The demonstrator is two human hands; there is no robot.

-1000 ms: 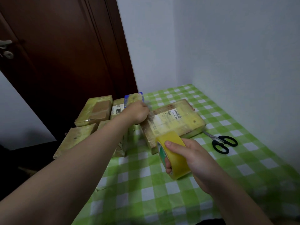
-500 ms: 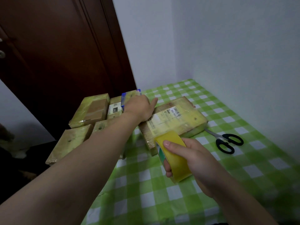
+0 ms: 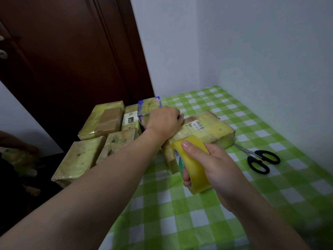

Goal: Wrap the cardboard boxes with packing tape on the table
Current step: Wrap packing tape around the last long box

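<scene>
Head view: a black-handled pair of scissors lies on the green-checked desk, just right of the large wrapped box. A cluster of smaller wrapped boxes sits at the desk's left edge, before a dark door.

The left hand rests on the large box's left end with its fingers curled under. What its grip has hold of, if anything, cannot be told. Its forearm hides part of the cluster. A clear, blue-edged piece behind the knuckles is hard to identify.

The right hand has a closed grip on the yellow tape roll, thumb on top, just in front of the large box.

A white barcode label sits on the large box, its digits unsure. The green print on the roll's core is unreadable.
</scene>
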